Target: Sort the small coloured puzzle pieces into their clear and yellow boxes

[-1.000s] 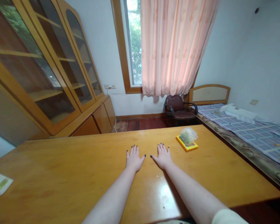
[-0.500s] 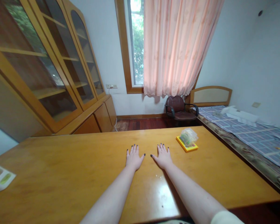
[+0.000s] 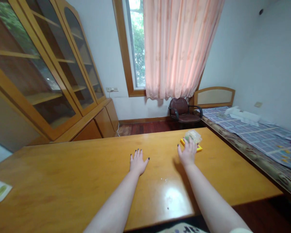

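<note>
My left hand (image 3: 137, 164) lies flat on the wooden table (image 3: 75, 181), fingers spread and holding nothing. Raised over the tabletop on the right, my right hand (image 3: 187, 153) has its fingers apart, just in front of a flat yellow box (image 3: 199, 148). A clear plastic container (image 3: 194, 136) rests on top of that box; what it contains is too small to make out. The fingers of my right hand cover part of both. Whether they touch either one I cannot tell.
At the table's left edge stands a white object (image 3: 0, 191) with a green patch. Beyond the table are a brown armchair (image 3: 183, 111) and a glass-door cabinet (image 3: 63, 64). A bed (image 3: 247, 129) with a checked cover runs along the right.
My right hand has lifted off the table and moved right to the yellow box and clear container. My left hand stays flat. The view has turned slightly right.
</note>
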